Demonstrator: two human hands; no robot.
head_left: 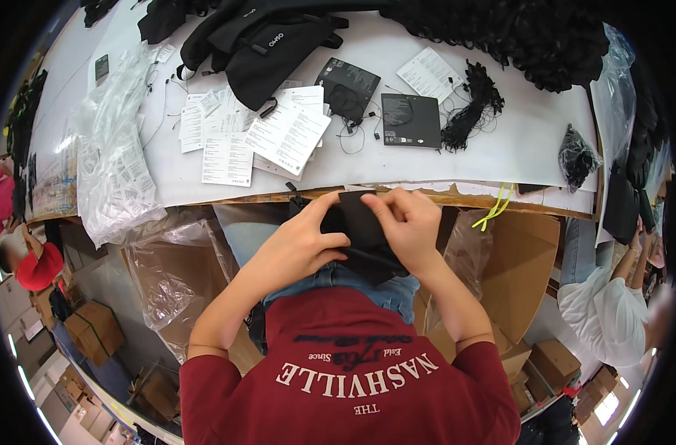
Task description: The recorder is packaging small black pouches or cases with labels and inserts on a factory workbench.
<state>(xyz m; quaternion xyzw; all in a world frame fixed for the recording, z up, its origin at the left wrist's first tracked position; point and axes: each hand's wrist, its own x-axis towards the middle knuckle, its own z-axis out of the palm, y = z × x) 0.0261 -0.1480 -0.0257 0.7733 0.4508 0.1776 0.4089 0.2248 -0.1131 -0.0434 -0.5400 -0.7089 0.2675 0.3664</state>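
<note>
Head view: both hands work a small black fabric pouch point(364, 233) held over the lap, just below the near edge of the white tabletop point(501, 141). The left hand point(297, 248) is curled about the pouch's left side, thumb on top and fingers wrapped under, so it's closed on the cloth. The right hand point(406, 222) pinches the upper edge w/ thumb and forefinger, the other fingers bent behind; it's also closed on the pouch. The grip looks like it's spreading or folding the top rim, prob. at the opening, though the black cloth hides the detail. It's held close to the body, so the elbows stay tucked and the cloth stays taut.

On the tabletop, toward the middle, lie printed paper leaflets point(267, 133) fanned in a loose pile within arm's reach. Right of them sit two flat black cards point(410, 120) w/ thin cords, then a bundle of black cords point(471, 104). At the far edge sit larger black bags point(271, 44). At the left edge is a heap of clear plastic sleeves point(115, 163). Below the table stand brown cardboard boxes point(516, 267) lined w/ clear plastic. Another person in a white shirt point(605, 311) sits at the right.
</note>
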